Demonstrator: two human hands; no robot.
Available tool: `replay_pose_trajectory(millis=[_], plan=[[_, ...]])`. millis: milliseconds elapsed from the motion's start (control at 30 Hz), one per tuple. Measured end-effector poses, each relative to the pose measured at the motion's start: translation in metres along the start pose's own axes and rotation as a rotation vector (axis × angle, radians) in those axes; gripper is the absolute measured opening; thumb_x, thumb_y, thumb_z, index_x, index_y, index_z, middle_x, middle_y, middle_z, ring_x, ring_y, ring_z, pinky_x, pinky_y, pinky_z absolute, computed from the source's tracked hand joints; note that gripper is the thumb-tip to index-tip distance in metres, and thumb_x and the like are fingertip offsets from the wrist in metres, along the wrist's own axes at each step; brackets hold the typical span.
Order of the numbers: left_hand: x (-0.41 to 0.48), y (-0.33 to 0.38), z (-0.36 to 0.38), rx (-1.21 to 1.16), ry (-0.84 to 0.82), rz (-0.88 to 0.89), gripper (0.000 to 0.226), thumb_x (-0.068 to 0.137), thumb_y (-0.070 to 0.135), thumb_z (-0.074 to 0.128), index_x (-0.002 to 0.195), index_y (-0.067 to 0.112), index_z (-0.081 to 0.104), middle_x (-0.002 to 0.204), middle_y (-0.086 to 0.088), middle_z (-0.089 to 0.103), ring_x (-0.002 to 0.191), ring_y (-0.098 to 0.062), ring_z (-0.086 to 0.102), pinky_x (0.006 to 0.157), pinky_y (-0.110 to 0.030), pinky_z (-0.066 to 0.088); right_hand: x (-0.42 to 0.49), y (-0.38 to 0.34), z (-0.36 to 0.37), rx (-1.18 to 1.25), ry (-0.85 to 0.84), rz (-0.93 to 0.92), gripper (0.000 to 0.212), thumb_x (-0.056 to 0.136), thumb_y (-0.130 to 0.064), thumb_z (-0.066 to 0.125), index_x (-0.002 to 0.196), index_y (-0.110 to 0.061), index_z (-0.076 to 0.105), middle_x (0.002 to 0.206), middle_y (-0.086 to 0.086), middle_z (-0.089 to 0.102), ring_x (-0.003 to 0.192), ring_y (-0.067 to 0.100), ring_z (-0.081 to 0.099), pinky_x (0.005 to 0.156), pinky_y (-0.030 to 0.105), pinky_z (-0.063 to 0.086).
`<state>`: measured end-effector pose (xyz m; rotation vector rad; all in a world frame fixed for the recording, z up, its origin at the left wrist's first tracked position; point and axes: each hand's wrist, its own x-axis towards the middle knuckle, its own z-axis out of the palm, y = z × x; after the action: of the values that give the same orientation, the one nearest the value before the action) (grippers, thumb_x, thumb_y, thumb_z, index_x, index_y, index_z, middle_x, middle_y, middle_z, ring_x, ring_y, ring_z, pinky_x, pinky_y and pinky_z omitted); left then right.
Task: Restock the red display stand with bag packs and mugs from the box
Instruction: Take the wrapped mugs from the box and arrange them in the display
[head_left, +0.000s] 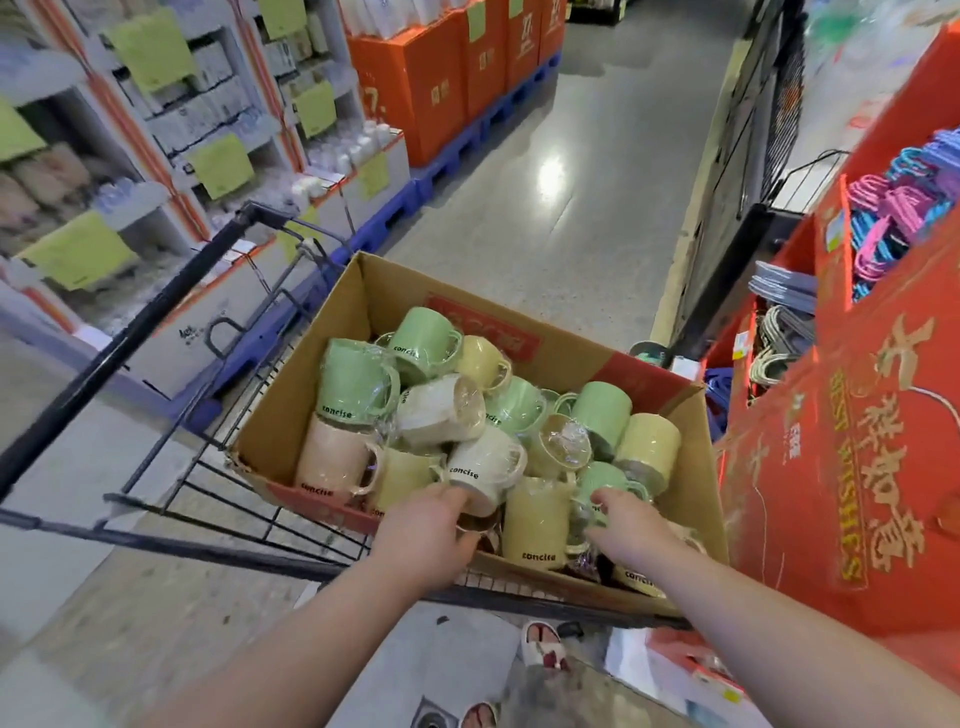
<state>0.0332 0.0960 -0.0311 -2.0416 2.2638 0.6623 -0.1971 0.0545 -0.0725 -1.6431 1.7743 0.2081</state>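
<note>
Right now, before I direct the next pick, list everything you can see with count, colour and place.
Mugs: more than ten, green, yellow, white, pink, plastic-wrapped, heaped in the box.
Cardboard box: one, brown with red print, on the cart.
Cart: one, black wire, centre-left.
Red display stand: one, right edge.
Bag packs: many, pink, blue, purple, in the stand's upper compartment.
Shelves: pale grey, left of the aisle.
Orange boxes: several, far, on blue pallets.
Left hand: at a white mug; grip unclear.
Right hand: at a green mug; grip unclear.
</note>
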Motion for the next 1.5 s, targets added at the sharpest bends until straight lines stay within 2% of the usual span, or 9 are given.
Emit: replay_pose_trajectory(millis=[167,300,367,467,600,833,967,1200,1500], plan=[[0.019,0.006,0.005,-0.027,-0.042,-0.025,0.036,0.085,0.035,0.053,0.121,0.032,0.056,0.123,0.007,0.058,0.11,-0.016,0.054,0.093,-0.031,0.044,0.022,0.002,0.007,0.045,-0.053,0.032,0.051,0.092,-0.025,0.053,0.139,-0.014,0.039,0.132,0.009,0.054,0.117,0.026,0.054,0.093,0.032,0.045],[0.029,0.007,0.01,-0.023,-0.091,-0.049,0.036,0.085,0.036,0.054,0.121,0.03,0.057,0.123,0.006,0.057,0.11,-0.016,0.055,0.094,-0.033,0.045,0.032,0.005,0.011,0.202,-0.077,0.105,0.05,0.091,-0.029,0.058,0.136,-0.012,0.044,0.127,0.008,0.056,0.11,0.023,0.056,0.086,0.029,0.044],[0.034,0.007,0.011,-0.011,-0.106,-0.064,0.036,0.087,0.036,0.054,0.122,0.027,0.055,0.124,0.005,0.056,0.111,-0.017,0.054,0.093,-0.034,0.045,0.035,0.008,0.011,0.244,-0.096,0.132,0.041,0.09,-0.032,0.06,0.125,-0.012,0.051,0.121,0.007,0.059,0.103,0.022,0.056,0.082,0.028,0.043],[0.042,0.01,0.011,-0.001,-0.115,-0.076,0.037,0.088,0.035,0.052,0.123,0.022,0.054,0.125,0.002,0.055,0.11,-0.019,0.054,0.091,-0.035,0.046,0.038,0.012,0.014,0.286,-0.117,0.152,0.019,0.087,-0.032,0.062,0.094,-0.018,0.052,0.098,0.002,0.059,0.087,0.019,0.052,0.073,0.026,0.039],[0.052,0.014,0.01,0.0,-0.118,-0.081,0.04,0.09,0.033,0.051,0.127,0.021,0.05,0.126,0.0,0.054,0.108,-0.019,0.055,0.091,-0.035,0.046,0.034,0.011,0.018,0.476,-0.103,0.142,0.018,0.085,-0.022,0.058,0.073,-0.02,0.046,0.073,-0.001,0.051,0.067,0.017,0.046,0.065,0.029,0.039],[0.073,0.027,0.011,0.037,-0.132,-0.091,0.039,0.092,0.03,0.048,0.129,0.02,0.05,0.128,-0.001,0.052,0.11,-0.022,0.054,0.084,-0.033,0.047,0.012,0.015,-0.004,0.63,-0.039,0.046,0.019,0.084,-0.013,0.055,0.069,-0.014,0.043,0.067,0.003,0.048,0.06,0.018,0.044,0.055,0.028,0.035],[0.085,0.036,0.014,0.086,-0.148,-0.094,0.038,0.092,0.033,0.049,0.128,0.02,0.05,0.126,-0.001,0.051,0.112,-0.022,0.052,0.085,-0.035,0.046,0.004,0.029,-0.016,0.724,0.042,0.071,0.024,0.084,-0.011,0.055,0.066,-0.015,0.04,0.062,0.001,0.042,0.059,0.018,0.041,0.06,0.029,0.035],[0.11,0.047,0.027,0.25,-0.144,-0.1,0.054,0.086,0.056,0.053,0.122,0.016,0.049,0.119,-0.004,0.052,0.111,-0.024,0.052,0.086,-0.036,0.045,-0.007,0.052,-0.02,0.798,0.108,0.135,0.016,0.084,-0.016,0.056,0.072,-0.013,0.046,0.071,0.007,0.051,0.065,0.019,0.049,0.064,0.034,0.042],[0.128,0.053,0.037,0.297,-0.139,-0.178,0.068,0.077,0.07,0.053,0.117,0.015,0.049,0.112,-0.005,0.057,0.099,-0.024,0.06,0.071,-0.034,0.052,-0.009,0.06,-0.018,0.835,0.135,0.15,0.022,0.083,-0.016,0.061,0.071,-0.014,0.043,0.072,0.005,0.047,0.065,0.018,0.045,0.064,0.031,0.04]])
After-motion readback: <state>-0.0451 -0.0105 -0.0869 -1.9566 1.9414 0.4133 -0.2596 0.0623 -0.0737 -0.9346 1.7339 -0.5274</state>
